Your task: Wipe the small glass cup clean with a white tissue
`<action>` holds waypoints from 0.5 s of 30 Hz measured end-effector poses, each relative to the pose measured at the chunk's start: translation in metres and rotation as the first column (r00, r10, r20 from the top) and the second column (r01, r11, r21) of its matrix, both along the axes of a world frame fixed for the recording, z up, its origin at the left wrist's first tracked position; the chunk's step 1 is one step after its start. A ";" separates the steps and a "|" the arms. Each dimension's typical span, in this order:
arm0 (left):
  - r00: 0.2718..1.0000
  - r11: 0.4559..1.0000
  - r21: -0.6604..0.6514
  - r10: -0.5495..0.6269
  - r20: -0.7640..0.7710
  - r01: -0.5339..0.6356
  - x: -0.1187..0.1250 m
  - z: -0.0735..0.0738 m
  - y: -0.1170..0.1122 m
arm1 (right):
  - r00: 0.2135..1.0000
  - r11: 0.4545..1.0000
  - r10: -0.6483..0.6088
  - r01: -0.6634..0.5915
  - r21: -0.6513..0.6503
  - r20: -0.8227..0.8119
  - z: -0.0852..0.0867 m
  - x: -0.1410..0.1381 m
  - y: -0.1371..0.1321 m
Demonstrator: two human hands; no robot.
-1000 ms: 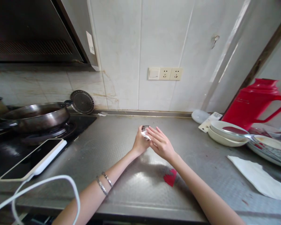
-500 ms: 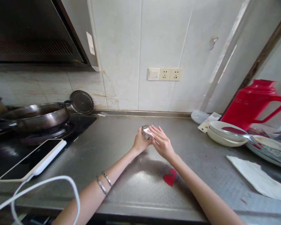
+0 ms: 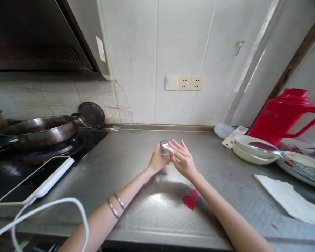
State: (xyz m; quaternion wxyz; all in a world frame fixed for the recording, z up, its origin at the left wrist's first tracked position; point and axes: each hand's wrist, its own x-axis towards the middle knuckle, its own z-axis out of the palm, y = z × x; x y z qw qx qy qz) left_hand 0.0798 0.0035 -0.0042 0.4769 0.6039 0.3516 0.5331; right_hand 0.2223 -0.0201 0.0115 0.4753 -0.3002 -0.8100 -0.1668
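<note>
My left hand (image 3: 158,160) is wrapped round a small, clear, shiny glass (image 3: 163,153) above the steel counter (image 3: 136,157). A white tissue (image 3: 167,147) lies against the side of the glass, pressed there by my right hand (image 3: 184,160). The right fingers are stretched out and slightly spread, with the thumb side close to the left fingers. Part of the glass is hidden behind the tissue and both hands. Below the right wrist, a torn red scrap (image 3: 190,200) rests on the counter.
At left, a steel pan (image 3: 42,131) sits on the black stove, near a phone (image 3: 36,180) with a looping white cable (image 3: 68,200). Stacked bowls (image 3: 254,157), a red thermos jug (image 3: 280,115) and a paper sheet (image 3: 288,199) occupy the right side.
My right fingers have spread a little and shifted slightly right on the tissue. The left hand keeps its hold on the glass, which shows a bit more of its side.
</note>
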 end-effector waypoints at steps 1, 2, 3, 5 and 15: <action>1.000 1.000 -0.004 -0.001 0.017 0.001 -0.001 0.001 0.000 | 1.000 1.000 0.005 -0.005 0.006 0.007 0.000 -0.001 -0.001; 1.000 1.000 0.000 0.002 0.025 -0.002 -0.001 0.001 0.001 | 1.000 1.000 0.009 -0.009 0.014 0.016 0.000 -0.001 -0.001; 1.000 1.000 0.009 0.004 0.021 -0.004 -0.002 0.002 0.001 | 1.000 1.000 0.010 -0.011 0.020 0.027 0.001 -0.001 -0.002; 1.000 1.000 0.013 0.009 -0.013 -0.009 -0.002 0.003 0.002 | 0.999 1.000 0.002 -0.003 0.028 0.054 0.002 -0.001 -0.002; 0.991 0.994 0.064 0.093 -0.100 -0.087 -0.004 0.008 -0.001 | 0.976 0.995 -0.001 -0.022 0.100 0.220 0.009 0.001 -0.008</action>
